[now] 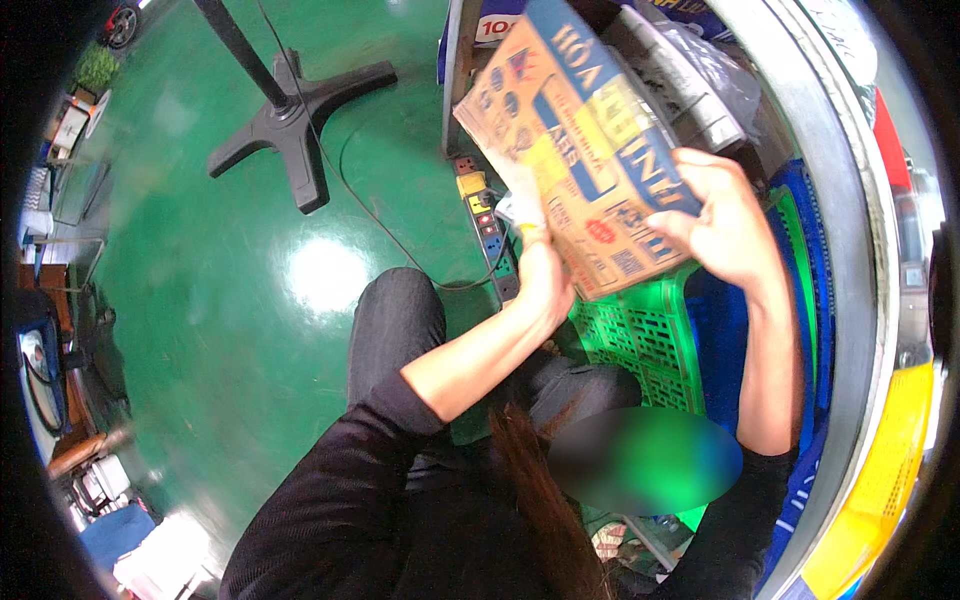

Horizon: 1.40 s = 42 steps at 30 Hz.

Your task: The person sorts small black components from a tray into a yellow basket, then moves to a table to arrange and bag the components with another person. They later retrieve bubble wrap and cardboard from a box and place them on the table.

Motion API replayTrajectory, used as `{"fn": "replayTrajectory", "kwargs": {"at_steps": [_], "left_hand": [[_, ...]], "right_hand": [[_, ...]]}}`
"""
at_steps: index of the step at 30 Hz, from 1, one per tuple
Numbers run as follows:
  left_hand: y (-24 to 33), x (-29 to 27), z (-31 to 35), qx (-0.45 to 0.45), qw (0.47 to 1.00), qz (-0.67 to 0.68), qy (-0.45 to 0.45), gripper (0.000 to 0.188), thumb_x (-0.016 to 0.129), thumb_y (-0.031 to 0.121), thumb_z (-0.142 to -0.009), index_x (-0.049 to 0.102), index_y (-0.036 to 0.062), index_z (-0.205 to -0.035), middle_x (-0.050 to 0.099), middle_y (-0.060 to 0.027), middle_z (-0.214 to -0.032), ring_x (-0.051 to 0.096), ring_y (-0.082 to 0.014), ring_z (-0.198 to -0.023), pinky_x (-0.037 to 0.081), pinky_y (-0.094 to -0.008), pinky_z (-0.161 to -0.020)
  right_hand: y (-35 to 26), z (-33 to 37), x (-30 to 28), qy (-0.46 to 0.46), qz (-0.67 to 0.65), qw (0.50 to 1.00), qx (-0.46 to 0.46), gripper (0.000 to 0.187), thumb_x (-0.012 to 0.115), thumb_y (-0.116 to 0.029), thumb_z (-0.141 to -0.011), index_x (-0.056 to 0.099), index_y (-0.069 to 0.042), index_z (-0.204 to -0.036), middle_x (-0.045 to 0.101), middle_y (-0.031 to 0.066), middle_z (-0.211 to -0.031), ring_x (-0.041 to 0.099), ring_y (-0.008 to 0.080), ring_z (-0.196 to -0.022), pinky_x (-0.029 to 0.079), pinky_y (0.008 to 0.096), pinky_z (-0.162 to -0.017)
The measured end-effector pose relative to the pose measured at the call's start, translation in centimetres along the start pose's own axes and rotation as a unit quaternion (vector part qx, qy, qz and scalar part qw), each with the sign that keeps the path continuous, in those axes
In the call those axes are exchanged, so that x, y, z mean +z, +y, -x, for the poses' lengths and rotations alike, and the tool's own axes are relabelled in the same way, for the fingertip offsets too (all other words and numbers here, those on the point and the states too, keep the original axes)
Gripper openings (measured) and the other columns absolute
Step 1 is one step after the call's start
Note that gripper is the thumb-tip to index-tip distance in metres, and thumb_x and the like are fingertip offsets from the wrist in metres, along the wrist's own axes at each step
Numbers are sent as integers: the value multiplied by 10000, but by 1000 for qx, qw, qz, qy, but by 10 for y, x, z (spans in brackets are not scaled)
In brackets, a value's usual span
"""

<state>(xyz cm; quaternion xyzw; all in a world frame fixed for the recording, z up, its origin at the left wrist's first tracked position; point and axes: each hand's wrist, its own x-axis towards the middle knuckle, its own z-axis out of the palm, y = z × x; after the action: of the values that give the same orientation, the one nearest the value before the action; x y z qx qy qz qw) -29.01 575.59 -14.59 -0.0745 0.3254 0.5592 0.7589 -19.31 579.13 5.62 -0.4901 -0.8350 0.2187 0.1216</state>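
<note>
Cardboard box point(600, 150), brown with a broad blue band, yellow patches and a small red mark, is tilted above the green crate point(640, 340), its printed face toward the camera. The right hand point(735, 215) grips its right-hand edge, thumb on the printed face and fingers wrapped round behind. The left hand point(543, 270) is at the lower left edge, beside a small whitish piece point(518, 205); its fingers are partly hidden, so whether they close on the box or on that piece cannot be told. Just left of the left hand, a multicoloured power strip point(490, 235) lies on the green floor point(220, 330). Past the box's upper right side is crumpled clear plastic point(730, 80). Blue crates point(725, 330) stand beside the green one, inside a curved-looking pale edge point(870, 330). A bent knee in dark grey point(395, 310) is below the strip. Farther off, a black stand point(285, 110) spreads its feet on the floor, a thin cable point(375, 215) running past it; a yellow crate point(880, 480) is at far right.
</note>
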Motion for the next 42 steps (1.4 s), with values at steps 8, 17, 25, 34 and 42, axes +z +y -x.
{"fn": "replayTrajectory", "kwargs": {"at_steps": [8, 17, 25, 34, 42], "left_hand": [[78, -75, 94, -41, 997, -57, 43, 319, 263, 288, -942, 498, 117, -1071, 546, -46, -1064, 527, -189, -954, 444, -348, -703], [99, -151, 101, -96, 979, -169, 62, 378, 364, 367, -924, 487, 64, -1113, 576, -73, -1031, 561, -196, -927, 479, -366, -730], [167, -187, 134, -10, 953, -222, 207, 369, 426, 365, -907, 505, 60, -1098, 600, -77, -977, 592, -193, -846, 487, -316, -678], [288, -121, 165, 392, 783, -471, 107, 486, 377, 422, -931, 356, 81, -1275, 464, -101, -1268, 388, -251, -1203, 339, -443, -920], [209, -189, 100, 46, 967, -245, 41, 649, 502, 485, -852, 315, 90, -1333, 441, -113, -1259, 456, -321, -1096, 391, -538, -857]], "right_hand": [[-108, 20, 56, 15, 31, 995, -91, 181, 648, -58, -612, 488, -2, -675, 485, 110, -727, 531, 288, -747, 428, 396, -590], [-174, 27, 164, -37, 70, 995, -52, 189, 626, -97, -594, 565, -15, -753, 488, 72, -791, 542, 218, -791, 493, 323, -599], [-194, 40, 160, -31, 15, 998, -52, 170, 626, -72, -604, 536, -27, -742, 481, 63, -801, 555, 187, -784, 499, 297, -534], [-190, 45, 164, -31, 22, 998, -43, 178, 631, -97, -615, 573, -19, -764, 517, 75, -799, 571, 195, -770, 492, 308, -574], [-189, 51, 162, -23, 24, 999, -38, 205, 646, -112, -622, 552, -34, -787, 508, 60, -822, 569, 201, -783, 492, 317, -558]]}}
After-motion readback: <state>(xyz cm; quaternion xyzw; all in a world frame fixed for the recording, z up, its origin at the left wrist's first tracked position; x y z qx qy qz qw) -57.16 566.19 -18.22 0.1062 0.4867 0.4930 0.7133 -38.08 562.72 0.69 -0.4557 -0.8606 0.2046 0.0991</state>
